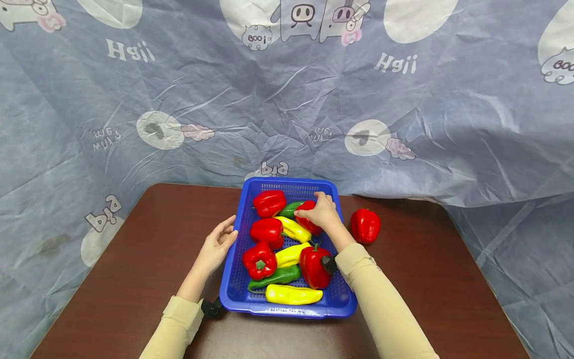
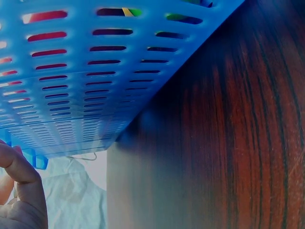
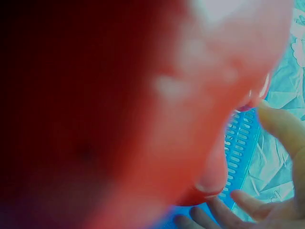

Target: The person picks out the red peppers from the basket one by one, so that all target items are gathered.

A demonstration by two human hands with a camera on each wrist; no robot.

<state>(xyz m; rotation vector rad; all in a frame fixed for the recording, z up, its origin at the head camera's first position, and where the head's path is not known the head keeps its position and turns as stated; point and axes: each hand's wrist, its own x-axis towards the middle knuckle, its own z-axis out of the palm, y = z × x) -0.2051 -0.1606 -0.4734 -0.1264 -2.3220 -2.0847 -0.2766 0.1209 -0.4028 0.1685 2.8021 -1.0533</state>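
A blue basket [image 1: 227, 284] holds several red bell peppers, long yellow peppers and green peppers. My left hand [image 1: 216, 247] is at the basket's left side, thumb and fingertips against the rim, fingers loosely bent; the left wrist view shows this hand [image 2: 21, 186] beside the slotted wall. Over the basket's back right, my right hand [image 1: 324, 213] grips a red bell pepper [image 1: 308, 225], thumb on its left and fingers on the far side. A nearer red bell pepper [image 1: 314, 269] sits below my right wrist; a blurred red surface [image 3: 190, 95] fills much of the right wrist view.
One red bell pepper [image 1: 365, 226] stands on the brown table [image 1: 417, 279], right of the basket. Inside the basket's front lie a yellow pepper [image 1: 293, 294] and a green pepper [image 1: 280, 275]. A grey-blue printed cloth [image 1: 269, 99] hangs behind the table.
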